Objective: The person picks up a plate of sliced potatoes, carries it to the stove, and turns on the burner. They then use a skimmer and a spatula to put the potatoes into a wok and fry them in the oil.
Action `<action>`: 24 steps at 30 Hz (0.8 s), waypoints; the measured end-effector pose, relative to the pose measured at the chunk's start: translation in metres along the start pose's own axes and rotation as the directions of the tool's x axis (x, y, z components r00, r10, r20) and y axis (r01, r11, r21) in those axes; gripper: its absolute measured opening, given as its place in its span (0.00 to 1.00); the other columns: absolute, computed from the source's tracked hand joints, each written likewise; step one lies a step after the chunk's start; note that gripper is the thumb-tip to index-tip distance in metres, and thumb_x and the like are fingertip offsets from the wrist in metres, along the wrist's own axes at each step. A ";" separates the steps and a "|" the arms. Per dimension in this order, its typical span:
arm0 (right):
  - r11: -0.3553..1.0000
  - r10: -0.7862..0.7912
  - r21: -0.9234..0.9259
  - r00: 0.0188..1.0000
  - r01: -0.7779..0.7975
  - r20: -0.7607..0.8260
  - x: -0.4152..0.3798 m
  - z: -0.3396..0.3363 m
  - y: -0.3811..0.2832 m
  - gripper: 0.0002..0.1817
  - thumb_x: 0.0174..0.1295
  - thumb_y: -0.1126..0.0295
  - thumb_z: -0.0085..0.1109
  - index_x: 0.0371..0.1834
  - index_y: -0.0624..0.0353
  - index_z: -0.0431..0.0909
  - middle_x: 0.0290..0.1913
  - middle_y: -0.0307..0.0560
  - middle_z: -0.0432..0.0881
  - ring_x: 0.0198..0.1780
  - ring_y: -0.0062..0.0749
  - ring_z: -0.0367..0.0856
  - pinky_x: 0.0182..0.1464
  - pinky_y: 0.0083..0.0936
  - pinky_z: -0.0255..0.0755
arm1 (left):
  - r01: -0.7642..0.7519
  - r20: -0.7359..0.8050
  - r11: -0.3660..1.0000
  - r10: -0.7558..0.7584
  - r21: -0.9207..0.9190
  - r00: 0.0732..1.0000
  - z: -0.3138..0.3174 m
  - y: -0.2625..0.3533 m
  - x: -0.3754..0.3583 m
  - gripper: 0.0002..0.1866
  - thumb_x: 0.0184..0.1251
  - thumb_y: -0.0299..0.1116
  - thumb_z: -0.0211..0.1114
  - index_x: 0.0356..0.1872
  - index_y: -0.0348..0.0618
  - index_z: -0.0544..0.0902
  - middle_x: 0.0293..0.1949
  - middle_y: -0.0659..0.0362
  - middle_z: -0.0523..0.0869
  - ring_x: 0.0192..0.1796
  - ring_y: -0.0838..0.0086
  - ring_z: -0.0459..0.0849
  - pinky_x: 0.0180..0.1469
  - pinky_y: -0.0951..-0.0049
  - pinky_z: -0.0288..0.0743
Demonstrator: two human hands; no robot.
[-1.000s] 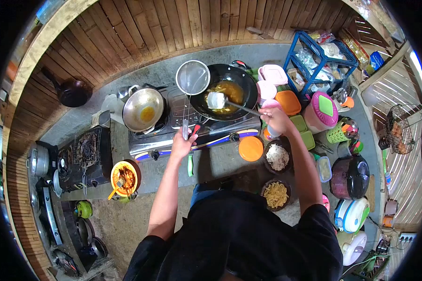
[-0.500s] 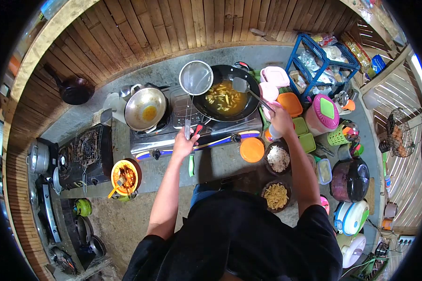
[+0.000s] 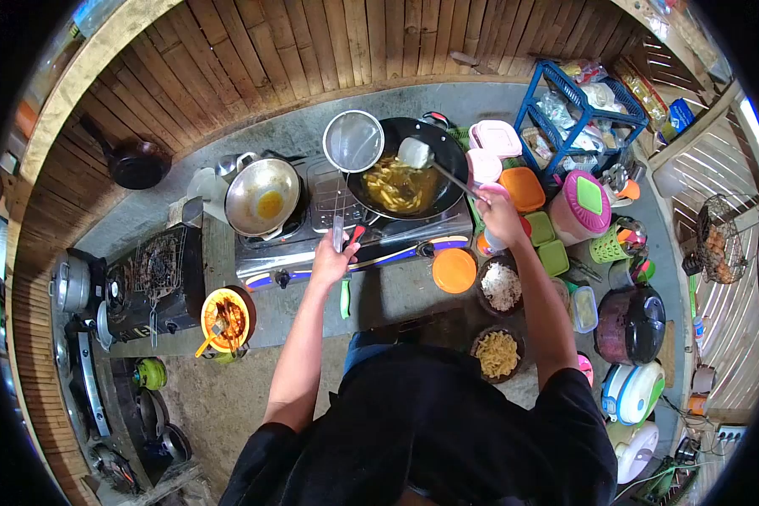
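Note:
My left hand [image 3: 332, 258] is closed round the handle of a wire-mesh strainer [image 3: 353, 142], whose round basket overlaps the left rim of a black wok [image 3: 449, 179]. The wok's red-and-black handle [image 3: 357, 233] lies right at my left fingers. My right hand [image 3: 500, 216] grips a spatula [image 3: 415, 153] by its handle, with its pale blade over the wok. Yellow strips of food [image 3: 398, 185] lie in brownish oil in the wok, gathered towards its left side.
The wok stands on a gas stove [image 3: 319, 260] beside a metal pan [image 3: 261, 197]. Near my right forearm are an orange lid [image 3: 454, 271], a bowl of white shreds [image 3: 501, 287] and a bowl of yellow pieces [image 3: 497, 354]. A yellow bowl of red sauce [image 3: 225, 320] sits left.
The spatula's blade has moved down and left in the wok and turned its pale face up. The yellow strips have shifted and bunched together. My left hand and the strainer stay in place.

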State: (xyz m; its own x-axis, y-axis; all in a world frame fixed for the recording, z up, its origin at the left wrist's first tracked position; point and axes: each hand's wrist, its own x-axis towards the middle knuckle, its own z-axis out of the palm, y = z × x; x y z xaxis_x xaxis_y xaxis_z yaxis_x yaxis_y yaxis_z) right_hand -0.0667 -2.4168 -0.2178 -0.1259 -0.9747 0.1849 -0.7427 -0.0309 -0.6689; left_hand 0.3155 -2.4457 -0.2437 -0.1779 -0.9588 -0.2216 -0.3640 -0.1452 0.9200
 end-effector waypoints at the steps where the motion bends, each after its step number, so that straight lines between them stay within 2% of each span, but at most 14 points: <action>1: 0.992 -0.014 -0.122 0.998 0.007 -0.055 0.004 -0.001 -0.002 0.18 0.65 0.68 0.56 0.54 0.68 0.79 0.45 0.62 0.85 0.47 0.47 0.85 0.51 0.37 0.75 | -0.001 0.001 1.000 0.001 0.000 1.000 0.000 0.001 0.000 0.16 0.63 0.26 0.69 0.45 0.40 0.71 0.30 0.59 0.82 0.27 0.76 0.85 0.19 0.76 0.74; 3: 0.970 -0.034 -0.243 0.993 0.006 -0.110 0.008 -0.003 -0.011 0.18 0.66 0.69 0.56 0.54 0.69 0.78 0.44 0.59 0.86 0.43 0.43 0.86 0.49 0.37 0.75 | 0.025 0.002 1.000 -0.025 -0.004 1.000 0.000 0.002 -0.001 0.15 0.63 0.26 0.69 0.45 0.40 0.71 0.29 0.59 0.82 0.27 0.76 0.85 0.20 0.76 0.74; 6: 0.933 0.127 -0.337 0.992 -0.125 -0.017 0.016 0.002 -0.013 0.19 0.66 0.67 0.56 0.55 0.69 0.78 0.42 0.61 0.86 0.45 0.45 0.86 0.51 0.39 0.74 | 0.020 -0.007 1.000 -0.020 -0.011 1.000 0.000 0.002 -0.002 0.15 0.62 0.27 0.70 0.44 0.40 0.71 0.29 0.59 0.82 0.26 0.76 0.85 0.20 0.76 0.74; 8: 0.998 -0.015 -0.067 1.000 0.016 0.018 0.024 0.030 0.026 0.19 0.67 0.67 0.56 0.56 0.69 0.78 0.33 0.51 0.86 0.34 0.36 0.84 0.40 0.35 0.75 | 0.021 -0.014 1.000 -0.021 -0.008 1.000 0.001 -0.001 0.000 0.15 0.62 0.27 0.70 0.44 0.40 0.72 0.29 0.59 0.83 0.26 0.76 0.86 0.20 0.75 0.74; 9: 0.998 -0.015 -0.066 1.000 0.016 0.019 0.023 0.029 0.022 0.19 0.67 0.67 0.56 0.56 0.69 0.78 0.33 0.51 0.86 0.34 0.36 0.84 0.40 0.35 0.75 | 0.024 -0.023 1.000 -0.024 -0.006 0.999 0.000 -0.002 0.000 0.16 0.61 0.28 0.71 0.44 0.40 0.73 0.29 0.58 0.83 0.26 0.75 0.86 0.20 0.73 0.74; 11: 0.935 0.242 0.206 0.944 -0.289 0.226 0.020 0.024 0.000 0.19 0.68 0.68 0.56 0.58 0.67 0.77 0.24 0.38 0.79 0.27 0.22 0.75 0.32 0.24 0.69 | 0.022 -0.024 1.000 -0.022 -0.003 0.999 0.000 0.000 0.000 0.16 0.61 0.28 0.71 0.44 0.40 0.73 0.29 0.58 0.83 0.26 0.75 0.86 0.20 0.73 0.74; 12: 0.908 0.278 0.248 0.929 -0.337 0.244 0.016 0.020 -0.007 0.19 0.68 0.69 0.56 0.59 0.66 0.77 0.25 0.32 0.74 0.27 0.14 0.68 0.31 0.16 0.64 | 0.022 -0.023 1.000 -0.022 0.000 0.999 0.000 0.000 0.000 0.16 0.61 0.28 0.71 0.44 0.40 0.73 0.30 0.58 0.83 0.26 0.75 0.86 0.20 0.74 0.74; 13: 0.909 0.277 0.246 0.928 -0.337 0.250 0.015 0.022 -0.003 0.19 0.68 0.69 0.56 0.59 0.66 0.77 0.25 0.32 0.74 0.27 0.14 0.68 0.31 0.16 0.64 | 0.027 -0.026 1.000 -0.027 -0.002 0.999 0.000 -0.001 0.000 0.16 0.61 0.28 0.71 0.44 0.40 0.73 0.30 0.58 0.83 0.26 0.75 0.86 0.20 0.74 0.74; 15: 0.898 0.173 0.375 0.968 -0.230 0.180 0.010 0.018 0.002 0.20 0.67 0.68 0.57 0.59 0.66 0.77 0.33 0.40 0.83 0.31 0.19 0.74 0.35 0.21 0.70 | 0.011 -0.022 1.000 -0.011 -0.002 1.000 0.000 -0.002 0.000 0.15 0.62 0.28 0.71 0.44 0.40 0.73 0.30 0.57 0.84 0.26 0.75 0.87 0.20 0.73 0.74; 16: 0.929 0.177 0.290 0.964 -0.230 0.197 0.010 0.010 0.002 0.20 0.66 0.69 0.57 0.59 0.65 0.77 0.38 0.47 0.86 0.35 0.28 0.81 0.40 0.26 0.74 | 0.012 -0.022 1.000 -0.012 -0.019 1.000 0.000 -0.003 0.001 0.15 0.62 0.28 0.71 0.44 0.40 0.73 0.31 0.57 0.84 0.26 0.74 0.87 0.21 0.72 0.75; 17: 0.929 0.178 0.289 0.964 -0.230 0.198 0.008 0.003 0.002 0.20 0.66 0.69 0.57 0.59 0.65 0.77 0.38 0.47 0.86 0.35 0.28 0.81 0.40 0.26 0.74 | 0.013 -0.022 1.000 -0.013 -0.019 1.000 0.000 -0.003 0.000 0.15 0.62 0.28 0.71 0.44 0.40 0.73 0.31 0.57 0.84 0.26 0.74 0.87 0.21 0.72 0.75; 19: 0.998 -0.010 -0.055 0.999 0.013 0.043 0.000 -0.012 -0.008 0.20 0.65 0.69 0.56 0.59 0.64 0.77 0.45 0.56 0.86 0.45 0.44 0.84 0.49 0.34 0.75 | 0.004 -0.005 1.000 -0.004 0.003 1.000 0.000 -0.003 0.002 0.16 0.62 0.26 0.69 0.45 0.40 0.71 0.30 0.59 0.82 0.26 0.75 0.85 0.19 0.76 0.73; 22: 0.986 -0.117 -0.121 0.993 0.116 -0.004 -0.009 -0.026 -0.015 0.19 0.64 0.70 0.56 0.58 0.64 0.77 0.49 0.61 0.83 0.54 0.53 0.80 0.56 0.40 0.72 | 0.006 0.000 1.000 -0.006 -0.003 1.000 0.000 -0.002 0.001 0.15 0.63 0.26 0.69 0.44 0.40 0.71 0.30 0.59 0.82 0.26 0.75 0.85 0.19 0.76 0.73; 24: 0.983 -0.063 -0.169 0.997 0.070 0.048 -0.017 -0.042 -0.032 0.19 0.64 0.70 0.56 0.57 0.64 0.77 0.49 0.61 0.83 0.53 0.53 0.80 0.56 0.41 0.72 | 0.016 -0.001 1.000 -0.016 -0.002 1.000 -0.001 -0.001 0.000 0.15 0.63 0.26 0.69 0.44 0.41 0.71 0.30 0.59 0.82 0.26 0.75 0.85 0.19 0.76 0.73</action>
State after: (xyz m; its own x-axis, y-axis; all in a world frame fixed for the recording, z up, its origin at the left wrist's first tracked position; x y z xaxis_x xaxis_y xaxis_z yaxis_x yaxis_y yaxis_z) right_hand -0.0684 -2.3897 -0.1696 -0.0474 -0.9803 0.1916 -0.8501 -0.0611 -0.5230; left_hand 0.3165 -2.4462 -0.2441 -0.1710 -0.9565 -0.2362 -0.3646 -0.1612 0.9171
